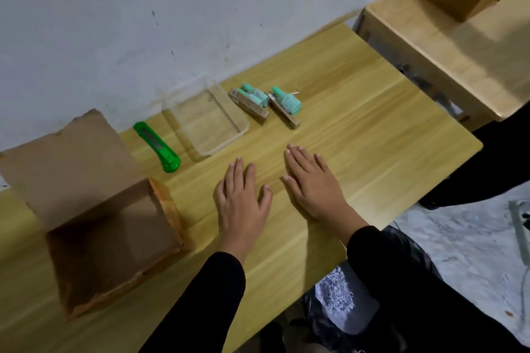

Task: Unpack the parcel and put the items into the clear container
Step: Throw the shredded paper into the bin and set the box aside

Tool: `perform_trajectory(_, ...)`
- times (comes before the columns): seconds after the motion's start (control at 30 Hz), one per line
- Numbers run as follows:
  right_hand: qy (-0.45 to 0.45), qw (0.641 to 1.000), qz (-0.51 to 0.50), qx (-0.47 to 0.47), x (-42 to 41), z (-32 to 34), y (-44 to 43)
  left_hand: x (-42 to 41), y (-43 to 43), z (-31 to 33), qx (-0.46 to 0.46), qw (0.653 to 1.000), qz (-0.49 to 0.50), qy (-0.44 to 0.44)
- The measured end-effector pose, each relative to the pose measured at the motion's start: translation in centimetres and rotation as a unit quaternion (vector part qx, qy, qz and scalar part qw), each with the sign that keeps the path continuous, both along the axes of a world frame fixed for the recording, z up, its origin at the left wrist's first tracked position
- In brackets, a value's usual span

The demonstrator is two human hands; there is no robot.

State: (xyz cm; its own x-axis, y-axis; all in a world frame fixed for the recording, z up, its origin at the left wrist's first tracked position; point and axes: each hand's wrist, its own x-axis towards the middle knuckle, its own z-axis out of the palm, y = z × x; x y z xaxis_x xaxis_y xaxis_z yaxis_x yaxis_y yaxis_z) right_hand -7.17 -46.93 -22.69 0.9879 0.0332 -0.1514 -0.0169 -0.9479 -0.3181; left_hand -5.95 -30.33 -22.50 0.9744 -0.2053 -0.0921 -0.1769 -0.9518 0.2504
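Left hand (pixel 242 203): flat on the table (pixel 372 152), fingers straight, holding nothing.
Right hand (pixel 312 183): flat beside it, fingers straight, holding nothing.
Clear container (pixel 238 123): just beyond the left fingertips.
Teal pack (pixel 251 100): beyond both hands, beside the container.
Second teal pack (pixel 286 104): beyond the right fingertips.
Green knife (pixel 157 147): left of the container.
Opened box (pixel 66 157): left of the left hand.

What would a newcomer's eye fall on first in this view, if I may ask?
The left hand and right hand lie flat, side by side, on the wooden table at centre. Left of them stands an opened cardboard box; near the wall lie a bright green utility knife, a clear container that looks empty, and two teal packaged items right of it.
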Motion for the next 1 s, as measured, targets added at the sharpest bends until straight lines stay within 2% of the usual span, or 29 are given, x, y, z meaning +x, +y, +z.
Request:
perform_trajectory(0.23, 0.004, 0.997, -0.079, -0.012, 1.3, 0.1, -4.4, 2.2, -2.8, -0.1, -0.014, 1.0, -0.006, 0.013)
perform_trajectory(0.4, 0.007, 0.995, -0.098, -0.005, 5.1, 0.0, -6.6, 2.8, -3.6, -0.5, 0.019, 1.0, 0.012, -0.006)
perform_trajectory(0.77, -0.012, 0.999, 0.026, 0.015, 13.2, -0.2, -7.8, 3.1, -3.7, -0.6, 0.019, 0.999, 0.025, -0.022)
perform_trajectory(1.0, -0.011, 0.997, 0.069, 0.029, 14.4, 0.2, -8.6, 3.1, -3.7, -0.7, 0.012, 0.999, 0.028, -0.017)
